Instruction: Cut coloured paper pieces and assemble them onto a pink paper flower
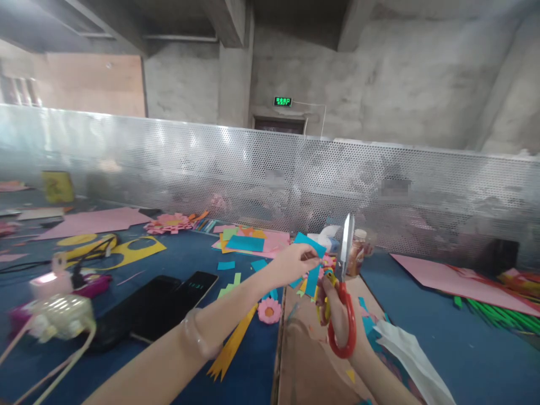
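I have the left hand [297, 265] gripping blue paper [304, 242] and the right hand [335, 306] gripping upright red-handled scissors [346, 253] above a cluttered blue table [426, 304]; beyond, a perforated metal screen [169, 157], concrete wall [409, 84], lit exit sign [282, 102].

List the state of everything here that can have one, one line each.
Red-handled scissors: points up, blades apparently together
Right hand: closed around the scissors
Left hand: fingers closed on blue paper
Exit sign: lit green
Phone: lying face up, time showing
Yellow sheet: round hole cut out
Orange strip: near end jagged
Bottle: upright, apparently capped
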Tool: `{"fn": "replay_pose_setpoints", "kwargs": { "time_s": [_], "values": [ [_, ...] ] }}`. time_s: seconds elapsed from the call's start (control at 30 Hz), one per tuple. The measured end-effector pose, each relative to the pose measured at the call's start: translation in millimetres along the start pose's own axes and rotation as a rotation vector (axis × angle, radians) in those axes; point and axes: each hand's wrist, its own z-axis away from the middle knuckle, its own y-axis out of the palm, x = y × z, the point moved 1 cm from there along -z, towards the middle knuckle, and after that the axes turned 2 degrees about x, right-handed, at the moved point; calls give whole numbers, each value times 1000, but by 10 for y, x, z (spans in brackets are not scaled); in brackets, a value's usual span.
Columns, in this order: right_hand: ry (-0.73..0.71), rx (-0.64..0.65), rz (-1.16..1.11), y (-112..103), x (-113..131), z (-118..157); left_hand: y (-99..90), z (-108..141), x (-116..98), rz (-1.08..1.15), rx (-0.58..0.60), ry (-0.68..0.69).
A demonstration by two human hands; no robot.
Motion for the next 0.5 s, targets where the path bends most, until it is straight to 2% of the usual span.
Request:
{"fn": "replay_pose_setpoints", "kwargs": {
  "time_s": [0.13,0.5],
  "values": [
    [48,47,-5,41,28,68,57,18,-28,-51,33,-10],
    [-2,91,16,38,185,132,128,26,57,0,16,12]
  ]
}}
